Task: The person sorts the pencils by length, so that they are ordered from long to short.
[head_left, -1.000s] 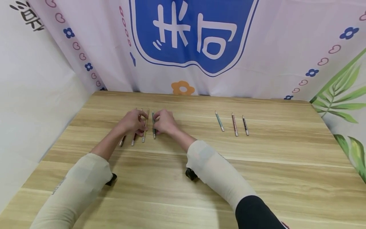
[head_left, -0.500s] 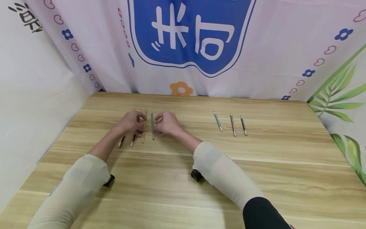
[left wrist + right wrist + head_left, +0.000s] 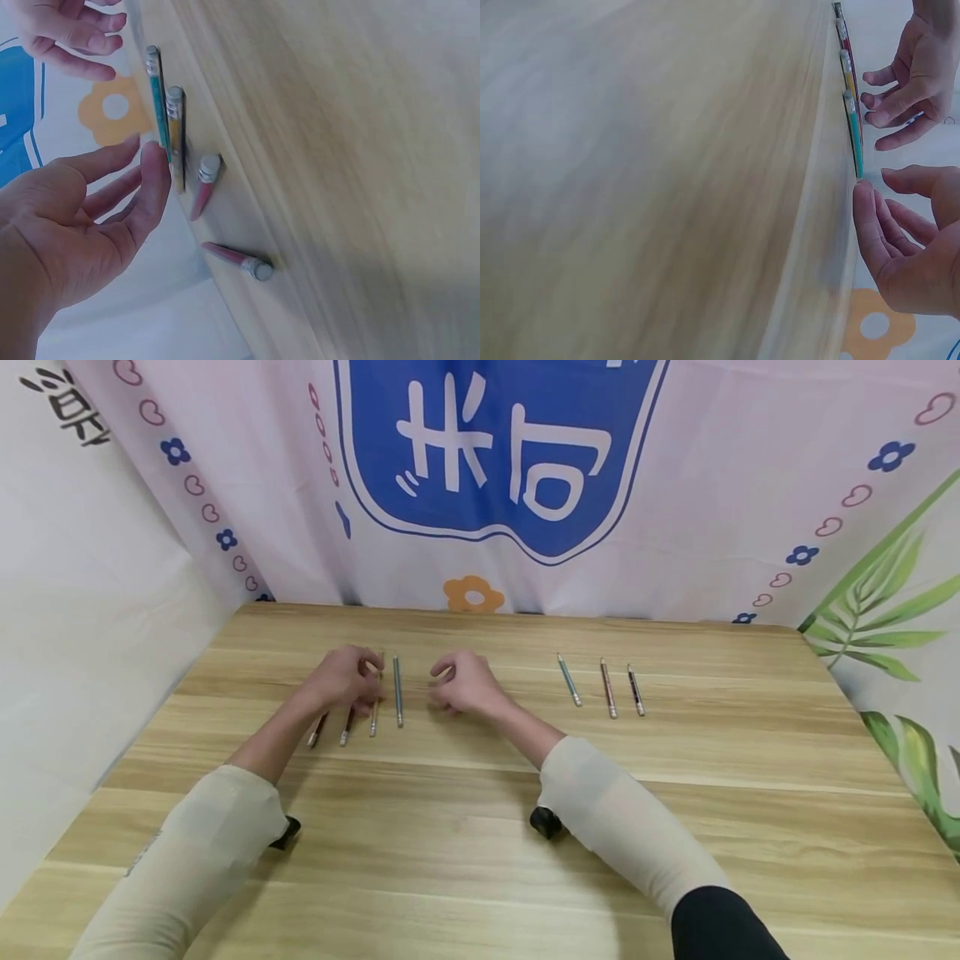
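Note:
My left hand (image 3: 347,679) hovers over a row of pencils on the left of the table, its fingers loosely curved and no pencil between them. Under and beside it lie a yellow pencil (image 3: 373,723), a dark red pencil (image 3: 347,727) and a dark pencil (image 3: 318,731), partly hidden by the hand. In the left wrist view their eraser ends face the camera, among them the red pencil (image 3: 204,187). A green pencil (image 3: 398,692) lies just right of the left fingertips. Further right, my right hand (image 3: 465,683) is off the pencils, fingers loosely bent and holding nothing.
On the right of the wooden table (image 3: 465,860) lie three more pencils: a teal pencil (image 3: 568,679), a reddish pencil (image 3: 608,689) and a black pencil (image 3: 636,691). A printed cloth (image 3: 720,485) hangs behind the far edge.
My right hand has let go of the green pencil and moved right, away from it. The green pencil stays beside the yellow one. The left hand has hardly moved.

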Tool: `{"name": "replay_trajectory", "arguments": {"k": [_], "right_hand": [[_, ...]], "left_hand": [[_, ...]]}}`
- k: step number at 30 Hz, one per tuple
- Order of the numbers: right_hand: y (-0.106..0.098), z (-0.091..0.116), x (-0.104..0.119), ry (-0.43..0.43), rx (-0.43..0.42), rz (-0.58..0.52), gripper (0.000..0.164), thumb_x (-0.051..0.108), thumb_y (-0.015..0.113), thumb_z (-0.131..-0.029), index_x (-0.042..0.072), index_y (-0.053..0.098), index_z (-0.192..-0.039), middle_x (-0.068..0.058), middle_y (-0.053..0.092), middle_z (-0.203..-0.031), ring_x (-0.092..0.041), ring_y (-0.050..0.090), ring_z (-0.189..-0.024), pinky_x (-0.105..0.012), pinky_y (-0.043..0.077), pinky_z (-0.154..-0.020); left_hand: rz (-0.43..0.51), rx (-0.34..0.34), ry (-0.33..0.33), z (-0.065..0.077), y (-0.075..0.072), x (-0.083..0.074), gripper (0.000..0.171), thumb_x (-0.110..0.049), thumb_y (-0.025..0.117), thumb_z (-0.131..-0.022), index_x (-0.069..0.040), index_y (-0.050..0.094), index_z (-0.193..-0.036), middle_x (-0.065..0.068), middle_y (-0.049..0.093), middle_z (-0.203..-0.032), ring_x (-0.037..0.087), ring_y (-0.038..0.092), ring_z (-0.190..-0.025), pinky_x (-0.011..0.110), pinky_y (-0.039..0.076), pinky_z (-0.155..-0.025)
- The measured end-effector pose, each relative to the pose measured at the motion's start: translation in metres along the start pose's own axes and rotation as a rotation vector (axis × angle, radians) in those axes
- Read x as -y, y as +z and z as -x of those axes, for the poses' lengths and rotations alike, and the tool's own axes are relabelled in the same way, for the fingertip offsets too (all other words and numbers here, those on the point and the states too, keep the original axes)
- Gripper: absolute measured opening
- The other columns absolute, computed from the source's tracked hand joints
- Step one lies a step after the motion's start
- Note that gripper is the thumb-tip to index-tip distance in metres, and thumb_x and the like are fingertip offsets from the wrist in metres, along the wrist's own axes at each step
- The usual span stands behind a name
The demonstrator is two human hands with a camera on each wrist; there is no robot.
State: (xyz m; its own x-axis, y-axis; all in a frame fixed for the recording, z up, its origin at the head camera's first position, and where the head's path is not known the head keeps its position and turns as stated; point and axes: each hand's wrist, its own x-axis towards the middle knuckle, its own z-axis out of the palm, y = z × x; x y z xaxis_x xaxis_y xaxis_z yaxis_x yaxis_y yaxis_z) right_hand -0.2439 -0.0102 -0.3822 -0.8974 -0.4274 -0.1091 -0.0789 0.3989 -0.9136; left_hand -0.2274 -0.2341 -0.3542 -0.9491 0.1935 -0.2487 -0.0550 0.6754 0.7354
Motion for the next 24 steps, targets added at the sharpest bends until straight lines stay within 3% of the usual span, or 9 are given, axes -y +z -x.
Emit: {"name": "replay_trajectory", "arguments": {"k": [7,13,18,24], "right_hand": [[-0.014,0.007,-0.005,0.012,-0.012,-0.021,0.036,-0.001,0.074,-0.091,-0.007,0.066,-0.126,-0.017,0.073,-0.1,-0.031,0.075,-0.084,-0.034,0.067,-0.068],[-0.026,0.014,-0.008,0.021,-0.03,-0.012,0.035,0.001,0.075,-0.091,-0.005,0.067,-0.125,-0.015,0.069,-0.102,-0.022,0.072,-0.081,-0.034,0.067,-0.07],[-0.033,0.017,-0.013,0.022,-0.056,0.0,0.034,0.002,0.076,-0.09,-0.004,0.069,-0.123,-0.014,0.069,-0.099,-0.022,0.071,-0.078,-0.034,0.066,-0.069],[-0.043,0.022,-0.018,0.017,-0.078,0.01,0.035,0.0,0.077,-0.089,-0.005,0.069,-0.122,-0.013,0.069,-0.096,-0.022,0.069,-0.076,-0.034,0.066,-0.068]], "left_hand": [[-0.042,-0.041,0.065,-0.004,0.005,-0.009,0.039,-0.002,0.063,-0.099,0.017,0.055,-0.132,0.025,0.065,-0.1,0.023,0.07,-0.074,0.034,0.067,-0.069],[-0.073,-0.058,0.098,-0.013,0.013,-0.017,0.038,-0.004,0.066,-0.098,0.017,0.058,-0.129,0.024,0.068,-0.096,0.027,0.07,-0.075,0.033,0.064,-0.068],[-0.027,-0.059,0.096,-0.016,0.021,-0.027,0.038,-0.003,0.067,-0.098,0.015,0.059,-0.13,0.027,0.067,-0.1,0.032,0.071,-0.081,0.038,0.066,-0.072],[-0.046,-0.055,0.132,-0.022,0.028,-0.035,0.036,-0.004,0.068,-0.098,0.014,0.061,-0.128,0.027,0.07,-0.1,0.035,0.072,-0.08,0.037,0.065,-0.07]]}}
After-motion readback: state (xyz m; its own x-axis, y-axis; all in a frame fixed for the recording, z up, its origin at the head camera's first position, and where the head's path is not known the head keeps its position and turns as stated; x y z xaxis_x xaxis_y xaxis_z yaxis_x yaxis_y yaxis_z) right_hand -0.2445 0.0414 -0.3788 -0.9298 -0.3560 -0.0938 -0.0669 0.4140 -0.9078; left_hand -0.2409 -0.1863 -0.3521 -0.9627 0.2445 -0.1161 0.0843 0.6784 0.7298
